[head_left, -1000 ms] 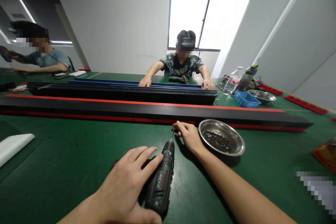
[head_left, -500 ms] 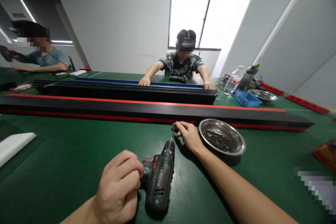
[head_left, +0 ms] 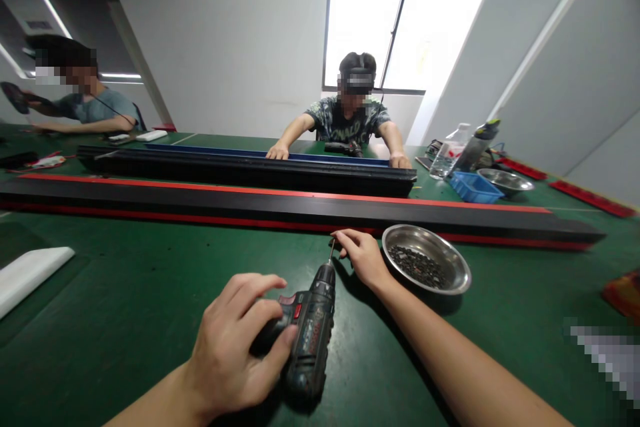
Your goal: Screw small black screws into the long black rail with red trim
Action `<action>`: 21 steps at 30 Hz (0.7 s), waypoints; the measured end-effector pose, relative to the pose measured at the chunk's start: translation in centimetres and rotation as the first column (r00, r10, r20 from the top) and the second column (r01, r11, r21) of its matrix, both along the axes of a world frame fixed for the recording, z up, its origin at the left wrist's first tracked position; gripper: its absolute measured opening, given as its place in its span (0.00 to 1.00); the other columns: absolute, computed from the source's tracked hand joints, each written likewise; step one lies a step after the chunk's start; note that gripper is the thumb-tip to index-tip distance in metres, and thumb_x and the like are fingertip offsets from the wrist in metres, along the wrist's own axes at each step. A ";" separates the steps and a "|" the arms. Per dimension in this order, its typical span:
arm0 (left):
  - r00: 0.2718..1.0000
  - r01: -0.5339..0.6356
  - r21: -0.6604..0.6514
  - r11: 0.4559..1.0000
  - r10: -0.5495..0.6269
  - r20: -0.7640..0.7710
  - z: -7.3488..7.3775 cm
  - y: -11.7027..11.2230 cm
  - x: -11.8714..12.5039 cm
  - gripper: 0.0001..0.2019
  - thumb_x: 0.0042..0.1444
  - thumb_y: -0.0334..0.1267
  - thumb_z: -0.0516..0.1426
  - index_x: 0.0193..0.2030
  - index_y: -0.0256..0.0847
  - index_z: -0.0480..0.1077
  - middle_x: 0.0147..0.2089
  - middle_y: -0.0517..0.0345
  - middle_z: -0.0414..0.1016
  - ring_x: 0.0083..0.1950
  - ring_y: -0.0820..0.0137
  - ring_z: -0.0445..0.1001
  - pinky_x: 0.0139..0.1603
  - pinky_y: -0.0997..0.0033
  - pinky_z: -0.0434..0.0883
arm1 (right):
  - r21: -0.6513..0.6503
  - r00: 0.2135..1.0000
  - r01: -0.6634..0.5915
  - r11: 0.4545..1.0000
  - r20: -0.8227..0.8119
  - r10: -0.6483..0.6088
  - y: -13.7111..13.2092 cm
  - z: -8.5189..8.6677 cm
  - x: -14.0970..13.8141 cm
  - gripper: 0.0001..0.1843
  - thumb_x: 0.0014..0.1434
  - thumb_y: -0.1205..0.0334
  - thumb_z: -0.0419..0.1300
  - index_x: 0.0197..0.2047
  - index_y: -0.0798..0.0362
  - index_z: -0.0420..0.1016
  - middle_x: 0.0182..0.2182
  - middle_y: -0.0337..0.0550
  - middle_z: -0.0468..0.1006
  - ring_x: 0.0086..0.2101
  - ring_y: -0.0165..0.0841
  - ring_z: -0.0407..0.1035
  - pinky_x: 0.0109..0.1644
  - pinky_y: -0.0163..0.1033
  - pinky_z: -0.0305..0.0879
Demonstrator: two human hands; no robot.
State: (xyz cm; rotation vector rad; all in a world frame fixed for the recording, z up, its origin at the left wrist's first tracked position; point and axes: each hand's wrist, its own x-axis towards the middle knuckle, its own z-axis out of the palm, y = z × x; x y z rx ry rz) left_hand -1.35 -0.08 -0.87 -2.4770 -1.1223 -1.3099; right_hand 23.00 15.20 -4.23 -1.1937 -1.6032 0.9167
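A black cordless drill (head_left: 313,340) lies in front of me on the green table, its thin bit pointing away. My left hand (head_left: 240,343) is around its handle, thumb against the body and forefinger stretched over the red trigger. At the tip of the bit (head_left: 332,251), the thumb and fingers of my right hand (head_left: 361,255) pinch together. Whatever small piece is between them is too small to make out. Just right of that hand stands a steel bowl (head_left: 457,280) with many small dark pieces, which look like screws.
A long black bar with red edges (head_left: 250,207) crosses the table beyond my hands. Behind it lie more black profiles (head_left: 250,170), where a co-worker (head_left: 350,120) rests both hands. A blue basket (head_left: 475,188), bottle (head_left: 450,153) and white block (head_left: 35,273) are around; another person (head_left: 100,107) sits left.
My left hand has loosened from a tight fist: the forefinger now stretches out and the thumb lies against the drill body. My right hand stays at the bit's tip. The view has shifted slightly.
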 end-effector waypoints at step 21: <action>0.977 -0.053 -0.006 0.999 0.053 0.206 -0.5 0.2 -0.2 0.30 0.66 0.23 0.58 0.73 0.41 0.64 0.36 0.65 0.85 0.40 0.70 0.84 0.66 0.55 0.74 | 0.038 0.998 -0.002 0.999 0.069 0.000 0.4 -0.5 0.2 0.21 0.65 0.48 0.59 0.41 0.54 0.87 0.36 0.48 0.86 0.31 0.38 0.75 0.39 0.41 0.68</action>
